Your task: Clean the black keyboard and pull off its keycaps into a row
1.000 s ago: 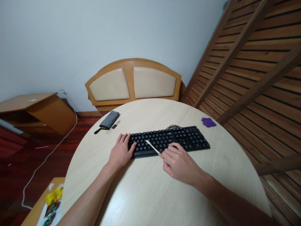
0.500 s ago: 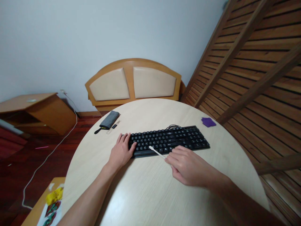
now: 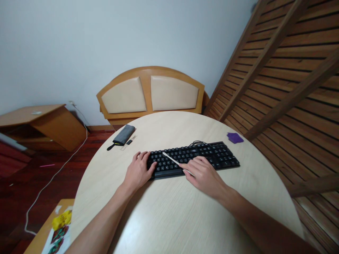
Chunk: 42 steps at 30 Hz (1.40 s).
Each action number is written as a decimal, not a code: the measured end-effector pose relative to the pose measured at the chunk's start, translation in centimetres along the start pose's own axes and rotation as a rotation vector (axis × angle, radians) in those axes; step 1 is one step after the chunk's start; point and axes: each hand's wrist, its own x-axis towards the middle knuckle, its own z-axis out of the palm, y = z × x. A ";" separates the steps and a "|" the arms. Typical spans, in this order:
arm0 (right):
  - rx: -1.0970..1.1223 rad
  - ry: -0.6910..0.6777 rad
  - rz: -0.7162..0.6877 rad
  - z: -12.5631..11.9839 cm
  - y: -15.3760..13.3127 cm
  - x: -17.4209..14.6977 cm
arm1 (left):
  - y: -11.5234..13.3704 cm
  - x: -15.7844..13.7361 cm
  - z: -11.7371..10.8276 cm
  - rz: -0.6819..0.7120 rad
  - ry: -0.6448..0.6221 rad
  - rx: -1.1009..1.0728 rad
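A black keyboard point(image 3: 196, 157) lies at a slight slant on the round table. My left hand point(image 3: 139, 168) grips its left end, fingers around the far corner and thumb over the keys. In my right hand point(image 3: 201, 173), closed near the front edge of the keyboard, is a slim white stick shaped like a toothbrush point(image 3: 171, 158). Its head rests on or just over the upper-left keys; bristles cannot be made out. Behind the keyboard lies its coiled black cable point(image 3: 197, 143).
A grey pouch point(image 3: 124, 135) and a small black piece point(image 3: 129, 142) lie on the table's point(image 3: 164, 211) left side. At the right edge is a purple cloth point(image 3: 235, 137). A padded headboard point(image 3: 148, 91) stands behind; a slatted wooden panel point(image 3: 291, 88) leans at the right.
The toothbrush head has moved from the lower keys to the upper-left keys, my right hand going with it. The keyboard and my left hand have slid slightly right.
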 end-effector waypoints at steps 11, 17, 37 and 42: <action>-0.021 -0.037 -0.073 1.1 -1.6 0.1 | 0.3 -0.1 0.0 0.027 -0.012 -0.012; 0.042 -0.056 -0.111 0.0 -1.4 -0.2 | 0.3 -0.2 -0.1 0.023 -0.013 -0.009; 0.109 -0.088 -0.239 -3.0 -0.6 -0.7 | 0.2 -0.1 -0.1 0.018 -0.016 -0.017; 0.063 0.099 -0.088 -0.6 -0.9 -0.1 | 0.1 0.0 -0.1 0.021 -0.025 -0.012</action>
